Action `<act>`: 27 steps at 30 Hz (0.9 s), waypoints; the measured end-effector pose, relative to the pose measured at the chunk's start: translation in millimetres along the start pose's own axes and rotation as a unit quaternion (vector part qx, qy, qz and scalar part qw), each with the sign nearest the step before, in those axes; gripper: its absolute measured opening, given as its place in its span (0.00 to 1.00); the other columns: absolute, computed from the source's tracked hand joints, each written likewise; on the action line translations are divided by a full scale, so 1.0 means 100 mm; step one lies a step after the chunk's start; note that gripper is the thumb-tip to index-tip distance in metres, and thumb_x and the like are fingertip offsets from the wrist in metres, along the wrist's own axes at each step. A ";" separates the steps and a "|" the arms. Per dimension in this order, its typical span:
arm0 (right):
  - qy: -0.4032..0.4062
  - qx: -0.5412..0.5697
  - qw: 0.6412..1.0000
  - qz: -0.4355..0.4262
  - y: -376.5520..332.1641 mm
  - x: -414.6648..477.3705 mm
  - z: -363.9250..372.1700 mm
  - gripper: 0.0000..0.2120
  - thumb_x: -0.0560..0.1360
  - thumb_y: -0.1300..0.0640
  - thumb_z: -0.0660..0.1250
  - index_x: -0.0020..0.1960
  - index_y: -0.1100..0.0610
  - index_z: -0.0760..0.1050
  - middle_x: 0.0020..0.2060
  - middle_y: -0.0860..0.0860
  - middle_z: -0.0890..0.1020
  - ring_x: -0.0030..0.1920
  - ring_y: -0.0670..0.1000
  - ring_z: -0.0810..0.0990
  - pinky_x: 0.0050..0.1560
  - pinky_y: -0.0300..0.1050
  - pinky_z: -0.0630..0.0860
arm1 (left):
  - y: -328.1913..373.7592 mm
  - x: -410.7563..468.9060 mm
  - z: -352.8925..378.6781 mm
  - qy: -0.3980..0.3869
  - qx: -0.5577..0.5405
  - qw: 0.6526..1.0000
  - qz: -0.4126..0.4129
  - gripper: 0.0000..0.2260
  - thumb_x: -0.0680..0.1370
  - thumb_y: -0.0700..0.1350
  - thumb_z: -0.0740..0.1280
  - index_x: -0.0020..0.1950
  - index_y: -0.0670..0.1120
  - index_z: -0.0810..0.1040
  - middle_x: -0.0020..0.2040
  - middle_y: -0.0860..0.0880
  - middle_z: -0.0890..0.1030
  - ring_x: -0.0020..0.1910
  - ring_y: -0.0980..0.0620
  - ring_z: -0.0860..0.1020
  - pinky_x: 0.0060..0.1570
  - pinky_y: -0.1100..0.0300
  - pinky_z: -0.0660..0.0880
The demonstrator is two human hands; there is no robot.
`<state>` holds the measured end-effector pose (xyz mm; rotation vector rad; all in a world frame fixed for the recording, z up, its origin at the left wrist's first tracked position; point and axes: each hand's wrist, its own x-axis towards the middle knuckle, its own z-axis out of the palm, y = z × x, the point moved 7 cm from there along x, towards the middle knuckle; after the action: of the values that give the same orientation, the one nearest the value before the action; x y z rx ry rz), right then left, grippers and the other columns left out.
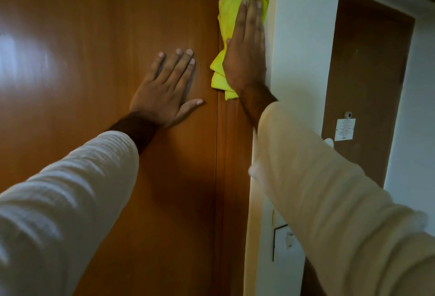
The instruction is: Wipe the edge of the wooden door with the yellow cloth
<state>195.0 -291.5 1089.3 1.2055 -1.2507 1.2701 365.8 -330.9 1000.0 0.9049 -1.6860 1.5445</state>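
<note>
The wooden door (94, 48) fills the left and middle of the head view, glossy orange-brown, with its vertical edge (222, 154) running down the middle. My right hand (246, 46) lies flat on the yellow cloth (227, 16) and presses it against the door's edge and frame, fingers pointing up. The cloth is folded and sticks out above, left of and below the hand. My left hand (168, 88) rests flat on the door face with fingers spread, just left of the edge and lower than the cloth.
A white wall corner (303, 48) stands right beside my right hand. A white switch plate (286, 241) sits low on that wall. Farther right is a second brown door (367, 79) with a paper notice (344, 129).
</note>
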 end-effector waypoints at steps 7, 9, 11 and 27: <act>-0.063 -0.011 0.998 0.019 0.10 -1.95 0.01 0.32 0.83 0.52 0.61 0.82 0.61 0.53 0.81 0.60 0.58 0.82 0.60 0.55 0.80 0.53 0.58 | 0.02 -0.01 -0.01 -0.004 -0.006 1.000 -0.001 0.42 0.84 0.70 0.46 0.86 0.39 0.52 0.87 0.40 0.54 0.87 0.41 0.54 0.84 0.39 0.54; -0.083 -0.024 0.995 0.040 0.17 -2.72 -0.01 0.32 0.81 0.53 0.67 0.79 0.62 0.60 0.79 0.61 0.64 0.80 0.60 0.61 0.78 0.55 0.65 | 0.02 -0.01 -0.01 -0.006 -0.007 1.000 -0.002 0.43 0.84 0.70 0.46 0.86 0.39 0.52 0.87 0.40 0.54 0.87 0.41 0.54 0.84 0.39 0.53; -0.111 -0.031 0.992 0.045 0.21 -3.33 0.01 0.33 0.78 0.54 0.72 0.77 0.64 0.65 0.76 0.62 0.67 0.77 0.61 0.66 0.71 0.58 0.74 | 0.01 -0.02 -0.01 -0.007 -0.008 1.000 -0.002 0.43 0.84 0.70 0.46 0.86 0.39 0.52 0.87 0.40 0.53 0.87 0.41 0.53 0.84 0.39 0.53; -0.028 -0.004 1.000 0.007 0.09 -1.42 0.07 0.34 0.83 0.51 0.60 0.82 0.60 0.49 0.81 0.59 0.57 0.82 0.60 0.55 0.79 0.53 0.57 | 0.03 -0.01 -0.03 -0.030 -0.017 0.999 -0.001 0.43 0.84 0.71 0.44 0.86 0.38 0.54 0.87 0.39 0.55 0.87 0.41 0.55 0.84 0.39 0.55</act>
<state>194.9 -297.1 947.3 1.2360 -1.3061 1.2470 364.3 -327.4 997.9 0.9437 -1.7476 1.4968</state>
